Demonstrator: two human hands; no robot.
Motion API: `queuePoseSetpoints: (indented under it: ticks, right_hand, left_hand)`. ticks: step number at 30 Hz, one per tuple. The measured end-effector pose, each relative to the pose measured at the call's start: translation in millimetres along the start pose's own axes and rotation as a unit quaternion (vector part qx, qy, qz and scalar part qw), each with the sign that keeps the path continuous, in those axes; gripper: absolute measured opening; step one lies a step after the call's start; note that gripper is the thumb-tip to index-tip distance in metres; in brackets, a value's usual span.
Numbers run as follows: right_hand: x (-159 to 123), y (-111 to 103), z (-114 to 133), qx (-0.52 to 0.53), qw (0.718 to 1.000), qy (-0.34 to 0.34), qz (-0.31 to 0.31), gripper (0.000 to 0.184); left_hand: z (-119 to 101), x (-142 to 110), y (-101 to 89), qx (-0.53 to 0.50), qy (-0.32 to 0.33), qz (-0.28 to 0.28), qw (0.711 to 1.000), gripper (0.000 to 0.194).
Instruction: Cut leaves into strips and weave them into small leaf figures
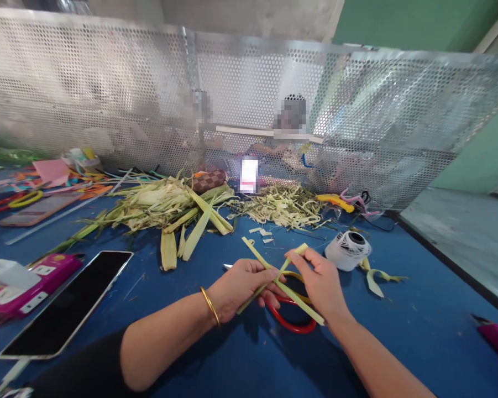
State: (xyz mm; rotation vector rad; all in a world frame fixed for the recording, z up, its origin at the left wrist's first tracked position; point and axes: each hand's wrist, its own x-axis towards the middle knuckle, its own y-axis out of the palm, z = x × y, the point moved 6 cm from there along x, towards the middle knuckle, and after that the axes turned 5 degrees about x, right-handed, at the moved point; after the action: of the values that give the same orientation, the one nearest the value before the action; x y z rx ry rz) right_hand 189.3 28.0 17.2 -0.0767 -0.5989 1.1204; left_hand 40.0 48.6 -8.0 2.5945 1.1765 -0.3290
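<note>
My left hand (251,282), with a gold bangle on its wrist, pinches pale green leaf strips (300,303) where they cross. One end of a strip is between the thumb and fingers of my right hand (315,276). The strips form an X just above the blue table. Beneath my hands lie scissors (292,325) with red and yellow handles, partly hidden by my fingers. A spool of white thread (348,250) stands just beyond my right hand, and a curled leaf scrap (375,283) rests beside it.
Piles of dry leaf strips (149,204) and thin shreds (284,205) lie along a perforated metal screen (108,105). A dark-screened phone (70,304) and a magenta power strip (37,284) are at left. Behind the screen, people are partly visible. A lit phone (249,174) leans upright there.
</note>
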Motion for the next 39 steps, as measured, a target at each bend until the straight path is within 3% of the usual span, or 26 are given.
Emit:
queuePoseSetpoints:
  ticks: [2, 4, 6, 8, 10, 13, 25, 28, 30, 34, 37, 39]
  right_hand:
    - [-2.3, -16.0, 22.0, -0.089, 0.985, -0.128, -0.073, 0.022]
    - [-12.1, -18.9, 48.2, -0.161, 0.945, -0.275, -0.079, 0.023]
    - [-27.3, -1.9, 66.9, -0.21, 0.89, -0.403, 0.029, 0.022]
    - [-41.8, 19.9, 72.3, -0.257, 0.838, -0.462, 0.134, 0.025]
    - [-50.6, 38.0, 70.1, -0.301, 0.803, -0.48, 0.184, 0.028]
    - [-55.4, 52.7, 63.3, -0.341, 0.778, -0.492, 0.189, 0.03]
    - [-57.2, 46.3, 59.4, -0.268, 0.798, -0.501, 0.202, 0.031]
    - [-48.4, 29.8, 62.6, -0.251, 0.841, -0.467, 0.108, 0.022]
    - [-37.7, 18.1, 59.0, -0.238, 0.884, -0.398, 0.059, 0.021]
    - [-12.5, 9.4, 30.2, -0.065, 0.987, -0.117, 0.094, 0.04]
    - [-8.5, 16.3, 7.3, 0.105, 0.983, 0.087, 0.124, 0.04]
    - [-9.7, 20.4, -0.6, 0.155, 0.969, 0.147, 0.123, 0.04]
  left_hand:
    - [-2.4, -0.4, -2.3, -0.049, -0.004, -0.018, 0.999, 0.025]
    - [-6.0, -0.9, -3.6, -0.096, -0.004, -0.022, 0.995, 0.018]
    - [-9.3, -1.3, -4.9, -0.132, 0.002, -0.024, 0.991, 0.013]
    - [-10.9, -1.5, -5.3, -0.145, 0.01, -0.025, 0.989, 0.012]
    - [-9.8, -1.2, -4.7, -0.139, 0.011, -0.025, 0.99, 0.01]
    - [-6.8, -0.5, -3.3, -0.124, 0.009, -0.026, 0.992, 0.01]
    - [-5.2, 1.6, -1.9, -0.11, 0.038, -0.048, 0.992, 0.013]
    - [-13.2, -1.5, -8.8, -0.129, 0.055, -0.07, 0.988, 0.014]
    - [-16.2, -3.0, -12.5, -0.132, 0.056, -0.081, 0.986, 0.016]
    - [-13.9, -3.7, -14.2, -0.041, 0.047, -0.106, 0.992, 0.021]
    - [-11.0, -3.4, -5.5, 0.052, 0.045, -0.069, 0.995, 0.022]
    - [-9.7, -3.9, -0.7, 0.09, 0.041, -0.044, 0.994, 0.022]
